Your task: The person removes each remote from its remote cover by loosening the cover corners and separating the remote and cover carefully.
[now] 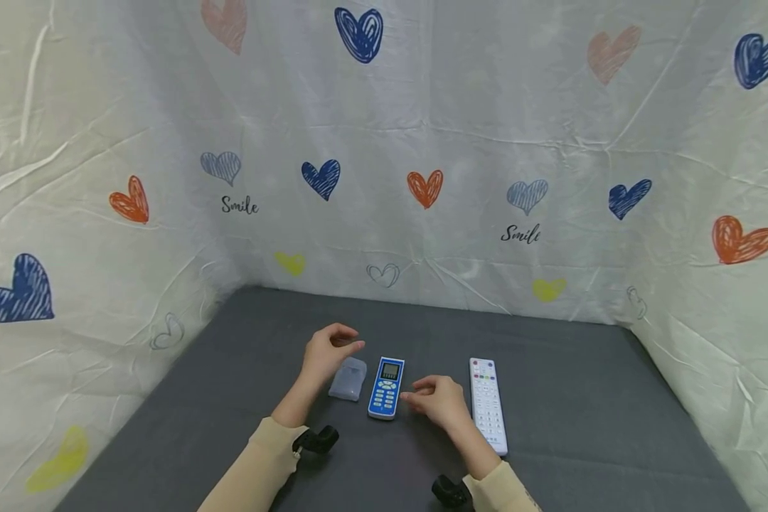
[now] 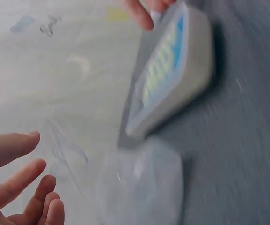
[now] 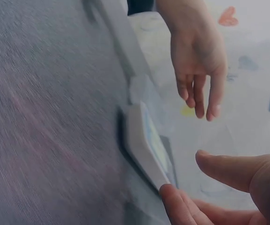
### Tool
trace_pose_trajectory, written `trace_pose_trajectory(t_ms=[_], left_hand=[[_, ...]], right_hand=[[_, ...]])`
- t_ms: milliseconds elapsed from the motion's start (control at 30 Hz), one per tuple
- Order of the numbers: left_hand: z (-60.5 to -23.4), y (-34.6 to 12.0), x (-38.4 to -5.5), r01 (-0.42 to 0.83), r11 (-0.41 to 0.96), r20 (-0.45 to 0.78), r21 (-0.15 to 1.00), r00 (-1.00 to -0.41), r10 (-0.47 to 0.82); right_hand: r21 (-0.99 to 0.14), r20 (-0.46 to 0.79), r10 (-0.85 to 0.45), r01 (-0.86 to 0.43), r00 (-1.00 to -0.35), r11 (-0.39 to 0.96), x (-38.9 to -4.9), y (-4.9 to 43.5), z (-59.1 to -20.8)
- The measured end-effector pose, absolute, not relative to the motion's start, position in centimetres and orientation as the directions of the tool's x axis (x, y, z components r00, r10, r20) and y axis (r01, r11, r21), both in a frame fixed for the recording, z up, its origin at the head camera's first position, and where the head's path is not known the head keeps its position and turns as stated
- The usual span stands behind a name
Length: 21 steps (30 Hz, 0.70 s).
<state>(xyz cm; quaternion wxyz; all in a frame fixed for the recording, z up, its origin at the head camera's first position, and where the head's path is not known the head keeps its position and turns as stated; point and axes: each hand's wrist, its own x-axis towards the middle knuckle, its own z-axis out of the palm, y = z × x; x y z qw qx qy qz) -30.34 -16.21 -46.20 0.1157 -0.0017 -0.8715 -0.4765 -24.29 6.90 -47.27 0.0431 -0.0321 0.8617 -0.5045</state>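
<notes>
A blue remote control (image 1: 386,387) with a small screen and white edges lies face up on the dark grey table. Just left of it is a pale, see-through pouch or case (image 1: 348,379); its exact kind cannot be told. My left hand (image 1: 328,353) hovers over the pouch's upper left side, thumb and fingers apart, holding nothing. On the other side, my right hand (image 1: 440,400) is close to the blue remote's right edge, its thumb and fingers spread with nothing between them. In the right wrist view the fingertips (image 3: 172,199) overlap the remote's near end; contact cannot be told.
A long white remote control (image 1: 487,405) lies to the right, beside my right hand and forearm. Behind and at both sides of the table (image 1: 582,398) hangs a pale cloth (image 1: 467,107) printed with hearts. Black wrist cameras (image 1: 316,440) sit at both cuffs.
</notes>
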Motion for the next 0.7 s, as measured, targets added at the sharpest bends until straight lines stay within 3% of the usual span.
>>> trace_pose_trajectory(t_ms=[700], left_hand=[[-46.8, -5.0, -29.7, 0.267, 0.410, 0.216, 0.872, -0.962, 0.167]], right_hand=[[-0.825, 0.001, 0.189, 0.106, -0.982, 0.556, -24.4, 15.7, -45.9]])
